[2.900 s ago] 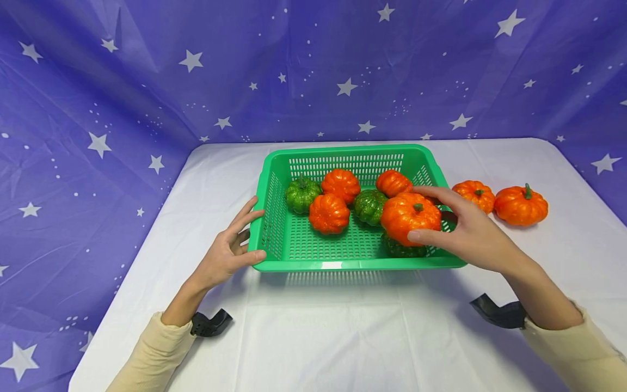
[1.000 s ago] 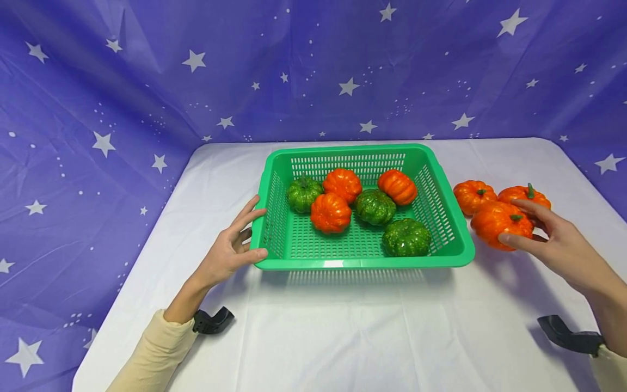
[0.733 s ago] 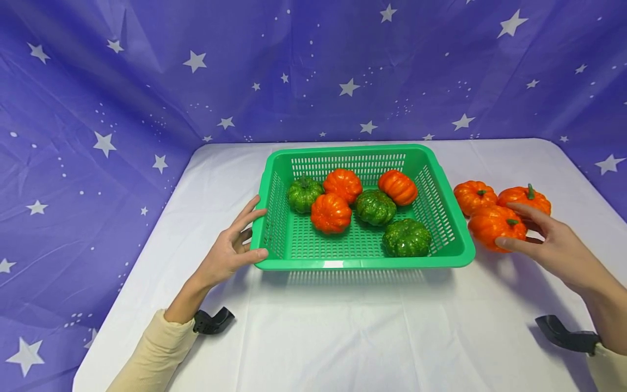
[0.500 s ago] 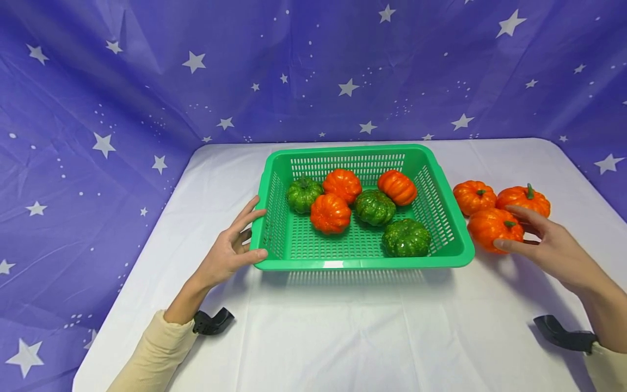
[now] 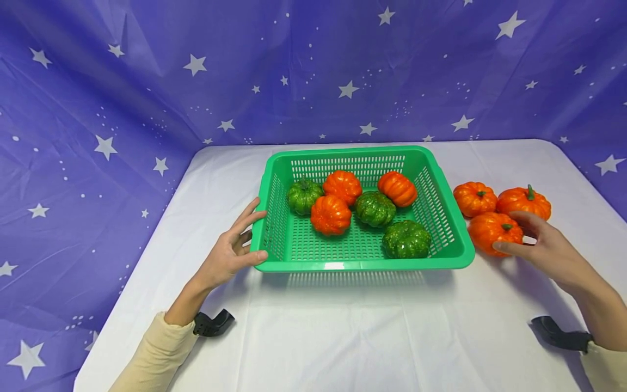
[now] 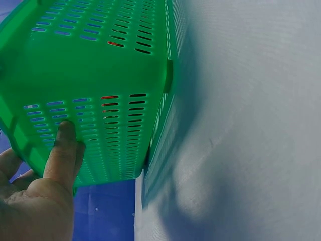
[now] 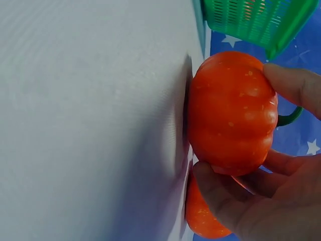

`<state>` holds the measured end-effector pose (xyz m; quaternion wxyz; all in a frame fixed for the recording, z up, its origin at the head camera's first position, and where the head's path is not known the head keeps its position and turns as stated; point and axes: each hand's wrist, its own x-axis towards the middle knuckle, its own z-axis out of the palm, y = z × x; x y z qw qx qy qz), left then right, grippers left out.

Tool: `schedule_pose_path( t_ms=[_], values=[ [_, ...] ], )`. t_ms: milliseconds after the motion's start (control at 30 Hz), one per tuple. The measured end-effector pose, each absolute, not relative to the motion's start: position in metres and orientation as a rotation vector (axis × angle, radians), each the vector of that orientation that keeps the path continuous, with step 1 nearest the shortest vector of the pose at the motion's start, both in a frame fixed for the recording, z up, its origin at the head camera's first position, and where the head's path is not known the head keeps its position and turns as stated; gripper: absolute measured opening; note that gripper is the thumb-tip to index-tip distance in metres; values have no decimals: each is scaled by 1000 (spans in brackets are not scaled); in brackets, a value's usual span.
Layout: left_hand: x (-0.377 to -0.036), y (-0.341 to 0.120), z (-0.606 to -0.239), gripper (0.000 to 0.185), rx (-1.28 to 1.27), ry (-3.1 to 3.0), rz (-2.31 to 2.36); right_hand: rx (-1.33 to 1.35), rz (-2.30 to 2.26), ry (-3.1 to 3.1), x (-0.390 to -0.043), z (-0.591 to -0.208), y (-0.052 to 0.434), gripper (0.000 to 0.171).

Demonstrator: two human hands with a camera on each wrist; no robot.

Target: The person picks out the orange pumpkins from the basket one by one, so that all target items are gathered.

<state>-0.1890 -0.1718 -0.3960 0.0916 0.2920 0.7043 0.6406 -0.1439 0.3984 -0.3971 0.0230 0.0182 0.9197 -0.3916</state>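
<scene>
On the white tablecloth [image 5: 343, 326], just right of the green basket [image 5: 460, 239], the right hand [image 5: 548, 250] grips an orange pumpkin [image 5: 495, 231]: thumb on its near side, fingers curled over the far side beside the green stem. Right wrist view shows this pumpkin resting on the cloth, fingers wrapped round it. Two more orange pumpkins lie close behind it, one near the basket wall [image 5: 474, 198], one further right [image 5: 523, 201]; whether they touch the held one cannot be told.

Left hand [image 5: 230, 253] rests on the basket's near left corner, thumb on the front rim, fingers straight against the left wall; left wrist view confirms a straight finger [image 6: 62, 150] pressed flat on the slotted wall.

Basket contents: three orange pumpkins [image 5: 330, 214] [image 5: 342, 186] [image 5: 397, 188] and three green pumpkins [image 5: 303, 195] [image 5: 375, 208] [image 5: 406, 239]. Backdrop: purple cloth with stars [image 5: 147, 81].
</scene>
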Motion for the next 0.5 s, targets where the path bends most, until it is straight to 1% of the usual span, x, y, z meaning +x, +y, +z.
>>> schedule_pose_path(
  t_ms=[233, 500],
  values=[
    [-189, -171, -396, 72, 868, 2030, 1946, 64, -1192, 2864, -145, -398, 399, 71],
    [-188, -170, -396, 72, 868, 2029, 1950, 85, -1215, 2793, -146, -396, 398, 78]
  ],
)
